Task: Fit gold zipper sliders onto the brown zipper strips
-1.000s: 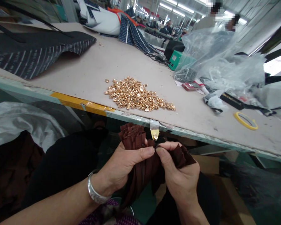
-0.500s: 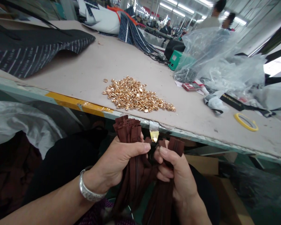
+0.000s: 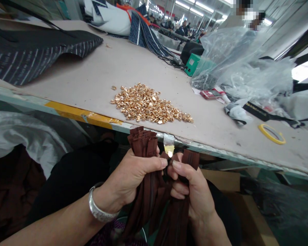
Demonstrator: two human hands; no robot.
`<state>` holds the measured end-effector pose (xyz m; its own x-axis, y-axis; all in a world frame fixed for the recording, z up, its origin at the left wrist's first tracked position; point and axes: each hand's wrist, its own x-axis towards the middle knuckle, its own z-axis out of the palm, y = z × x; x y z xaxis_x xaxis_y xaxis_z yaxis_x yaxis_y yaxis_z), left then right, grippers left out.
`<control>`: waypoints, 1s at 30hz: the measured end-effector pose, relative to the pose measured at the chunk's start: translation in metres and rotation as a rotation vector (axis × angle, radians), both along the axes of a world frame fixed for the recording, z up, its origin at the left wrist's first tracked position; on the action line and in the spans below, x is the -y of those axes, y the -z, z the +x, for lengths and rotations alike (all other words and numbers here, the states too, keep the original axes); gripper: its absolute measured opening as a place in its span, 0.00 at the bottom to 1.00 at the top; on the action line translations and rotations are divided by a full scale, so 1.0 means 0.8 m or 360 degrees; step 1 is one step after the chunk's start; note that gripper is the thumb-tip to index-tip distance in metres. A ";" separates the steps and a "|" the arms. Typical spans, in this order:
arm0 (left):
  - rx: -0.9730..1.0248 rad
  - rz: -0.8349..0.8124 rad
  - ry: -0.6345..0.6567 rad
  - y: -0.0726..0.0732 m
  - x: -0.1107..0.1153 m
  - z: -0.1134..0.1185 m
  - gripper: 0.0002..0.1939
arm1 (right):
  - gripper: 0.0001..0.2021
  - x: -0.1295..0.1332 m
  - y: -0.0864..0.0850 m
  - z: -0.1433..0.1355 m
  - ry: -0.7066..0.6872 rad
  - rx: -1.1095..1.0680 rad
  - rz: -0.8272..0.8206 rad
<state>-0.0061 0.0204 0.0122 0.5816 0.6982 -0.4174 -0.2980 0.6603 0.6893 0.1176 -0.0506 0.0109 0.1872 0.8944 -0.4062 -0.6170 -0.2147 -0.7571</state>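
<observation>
My left hand (image 3: 136,174) is wrapped round a thick bundle of dark brown zipper tapes (image 3: 143,141), its thumb pressed on one tape end. Close beside it on the right, my right hand (image 3: 191,184) grips a smaller bunch of brown zipper tapes (image 3: 190,159), thumb and index finger pinched. The fingertips of both hands nearly meet just below a small gold piece (image 3: 170,153) at a yellow and clear taped tab (image 3: 168,140) on the table's edge. Beyond the hands, a pile of gold metal pieces (image 3: 149,104) lies on the table (image 3: 92,75).
Striped dark fabric (image 3: 41,58) lies at the left. A green box (image 3: 192,65), clear plastic bags (image 3: 246,68) and a yellow tape roll (image 3: 272,134) are on the right. Cardboard (image 3: 248,212) is below the table. People are in the background.
Both hands have drawn slightly closer together; the left one, with its bundle, has shifted a little to the right. The view has moved slightly.
</observation>
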 end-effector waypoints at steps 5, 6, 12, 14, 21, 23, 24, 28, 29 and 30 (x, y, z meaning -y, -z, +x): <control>0.0031 0.0004 -0.0019 -0.001 0.001 0.001 0.09 | 0.15 -0.003 0.001 0.000 0.0007 -0.0010 0.0003; 0.0038 0.0001 -0.0016 -0.002 0.001 0.002 0.09 | 0.14 -0.004 0.001 0.000 0.0002 -0.0012 0.0006; 0.0007 0.0079 -0.0078 -0.003 0.001 0.004 0.08 | 0.14 -0.007 0.001 -0.001 0.0009 0.0014 0.0047; 0.0013 0.0110 -0.0109 -0.003 0.002 0.005 0.08 | 0.14 -0.007 0.001 -0.002 0.0024 0.0044 0.0045; 0.0080 0.0113 -0.0100 -0.009 0.001 0.010 0.06 | 0.13 -0.012 -0.004 -0.007 0.0096 0.0097 0.0065; 0.0064 0.0100 -0.0122 -0.010 0.001 0.011 0.06 | 0.13 -0.013 -0.004 -0.008 0.0114 0.0092 0.0058; 0.0057 0.0092 -0.0131 -0.011 0.001 0.011 0.06 | 0.13 -0.013 -0.004 -0.009 0.0121 0.0092 0.0056; 0.0065 0.0113 -0.0129 -0.011 0.000 0.013 0.05 | 0.13 -0.016 -0.001 -0.006 0.0133 0.0109 0.0120; 0.0071 0.0136 -0.0135 -0.011 0.000 0.013 0.05 | 0.12 -0.017 0.000 -0.006 0.0128 0.0112 0.0143; 0.0077 0.0153 -0.0141 -0.010 0.000 0.013 0.05 | 0.12 -0.017 0.001 -0.005 0.0116 0.0115 0.0152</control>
<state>0.0041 0.0207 0.0205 0.5338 0.7831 -0.3190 -0.3867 0.5615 0.7315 0.1138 -0.0372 0.0104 0.2789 0.9112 -0.3032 -0.5714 -0.0963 -0.8150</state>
